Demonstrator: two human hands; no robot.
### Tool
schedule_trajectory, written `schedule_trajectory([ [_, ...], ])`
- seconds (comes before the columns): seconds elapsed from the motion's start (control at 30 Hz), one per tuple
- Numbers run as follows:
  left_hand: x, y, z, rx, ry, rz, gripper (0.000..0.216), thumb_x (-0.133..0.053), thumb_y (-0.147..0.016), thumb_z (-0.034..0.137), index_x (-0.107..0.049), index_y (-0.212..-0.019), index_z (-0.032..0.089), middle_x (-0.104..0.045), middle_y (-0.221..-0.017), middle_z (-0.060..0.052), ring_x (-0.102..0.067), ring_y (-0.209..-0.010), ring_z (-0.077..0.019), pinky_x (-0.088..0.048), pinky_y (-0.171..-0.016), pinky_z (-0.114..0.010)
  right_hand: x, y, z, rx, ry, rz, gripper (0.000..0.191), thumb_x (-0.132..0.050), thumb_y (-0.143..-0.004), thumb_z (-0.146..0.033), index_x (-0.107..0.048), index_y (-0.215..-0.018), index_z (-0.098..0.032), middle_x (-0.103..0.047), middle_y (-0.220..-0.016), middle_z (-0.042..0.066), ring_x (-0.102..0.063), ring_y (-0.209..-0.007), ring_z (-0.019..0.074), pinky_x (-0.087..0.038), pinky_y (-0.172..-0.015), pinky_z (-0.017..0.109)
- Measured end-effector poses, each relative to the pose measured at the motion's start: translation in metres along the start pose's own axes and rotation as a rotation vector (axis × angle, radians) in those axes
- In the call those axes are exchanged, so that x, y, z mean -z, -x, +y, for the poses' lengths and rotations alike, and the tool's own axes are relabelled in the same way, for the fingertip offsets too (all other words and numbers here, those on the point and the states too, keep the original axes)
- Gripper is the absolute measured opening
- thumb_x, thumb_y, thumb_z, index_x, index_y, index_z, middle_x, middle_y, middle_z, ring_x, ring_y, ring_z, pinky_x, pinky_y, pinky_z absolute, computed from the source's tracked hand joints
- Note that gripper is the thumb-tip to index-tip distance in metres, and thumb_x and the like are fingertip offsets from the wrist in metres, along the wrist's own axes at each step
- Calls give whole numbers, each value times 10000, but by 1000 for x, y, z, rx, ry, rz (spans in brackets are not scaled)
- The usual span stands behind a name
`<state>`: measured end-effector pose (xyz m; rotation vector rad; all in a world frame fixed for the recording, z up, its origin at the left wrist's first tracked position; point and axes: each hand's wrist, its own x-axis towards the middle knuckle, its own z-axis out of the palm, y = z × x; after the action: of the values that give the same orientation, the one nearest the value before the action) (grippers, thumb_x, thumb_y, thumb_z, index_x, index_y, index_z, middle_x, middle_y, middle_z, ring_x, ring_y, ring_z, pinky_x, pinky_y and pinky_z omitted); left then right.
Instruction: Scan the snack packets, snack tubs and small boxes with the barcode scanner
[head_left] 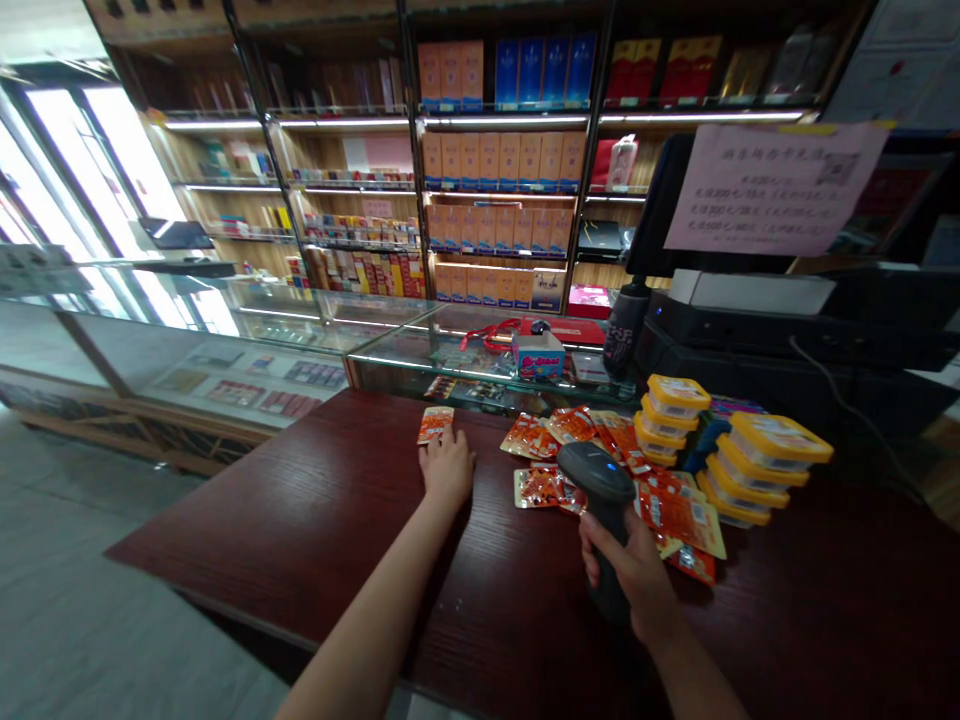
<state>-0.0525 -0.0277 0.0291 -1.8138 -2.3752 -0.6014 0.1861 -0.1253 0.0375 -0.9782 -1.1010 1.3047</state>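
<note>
My left hand (447,464) lies on the dark red wooden counter (315,520), its fingers touching a single orange snack packet (436,424) set apart at the counter's far edge. My right hand (634,575) is closed round the handle of a black barcode scanner (600,490), whose head points toward a loose pile of orange snack packets (592,445). Two stacks of yellow-lidded plastic tubs (671,415) (765,465) stand just right of the pile.
Behind the counter's far edge runs a glass display case (390,350) with a small colourful box (538,356) and a dark bottle (625,330). A black register with a pink paper notice (772,185) is at the right. Shelves of boxed goods (499,160) line the back wall.
</note>
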Motion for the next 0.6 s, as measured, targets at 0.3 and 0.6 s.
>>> schedule_trajectory([
  [0.3, -9, 36, 64, -526, 425, -208, 353, -729, -688, 330, -690, -1012, 194, -663, -1016, -120, -583, -1001, -278, -426, -900, -374, 9, -3, -3, -52, -58, 5, 492, -731, -685, -522, -520, -982, -192, -504, -582, -81, -416, -399, 59, -352, -363, 194],
  [0.6, -12, 36, 62, -650, 443, -235, 608, -764, -648, 382, -599, -1207, 208, -618, -1167, -136, -533, -1097, -308, -403, -943, -393, 7, -4, -1, -30, -78, -2, 446, -702, -735, -489, -534, -1016, -187, -493, -598, -78, -404, -401, 58, -337, -365, 198],
])
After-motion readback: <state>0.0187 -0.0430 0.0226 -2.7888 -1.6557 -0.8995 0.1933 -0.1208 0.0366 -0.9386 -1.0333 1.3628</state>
